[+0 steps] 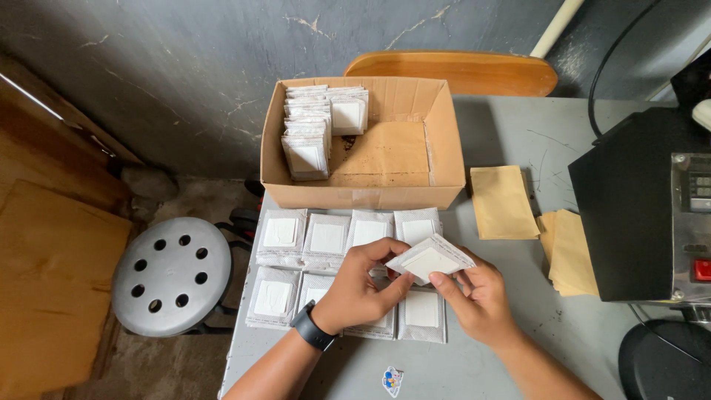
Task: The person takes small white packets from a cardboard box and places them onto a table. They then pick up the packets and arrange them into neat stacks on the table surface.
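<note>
Only the head view here, looking straight down. Both hands are pinched on one white packet, held up just above the rows. The left hand, with a black watch on the wrist, has its thumb and fingers closed on the packet's near-left edge, and the right hand nips the near-right corner between thumb and forefinger.

My guess is that the packet is very light: thin, flat, a soft square pad inside a crinkly sleeve. It looks floppy rather than stiff, so it probably bends if you grab the middle. The sealed rim is the sensible spot to hold, which is where both hands are. The wrapper looks a bit slick too, so a firm pinch beats a loose one. Not fragile, I'd say.

Right under the hands are the rows of packets laid flat, touching side by side, so there's not much bare table there. Beyond the fingers sits the box, open-topped, with stacked packets in its far-left corner and plenty of bare floor elsewhere. To the right of the right hand are tan envelopes, then a black machine, close enough to bump. The table edge runs just left of the left forearm, with a grey stool below it.
</note>
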